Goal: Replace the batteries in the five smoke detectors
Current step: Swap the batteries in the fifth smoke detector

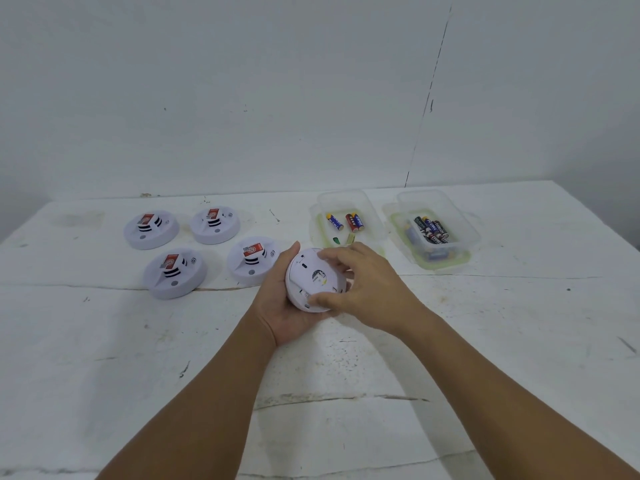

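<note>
A white table [346, 375], scuffed and cracked in long lines across its top, is set against a pale wall. Four white detectors are laid on its left part in two rows: one at far left [151, 229], one beside it [214, 225], one nearer on the left [175, 273], and one nearer on the right [251, 259]. Each is topped with a red label. Two clear tubs are placed on the right part, side by side. A few batteries are held in the left tub [346, 220]. More are piled in the right tub [434, 230].
</note>
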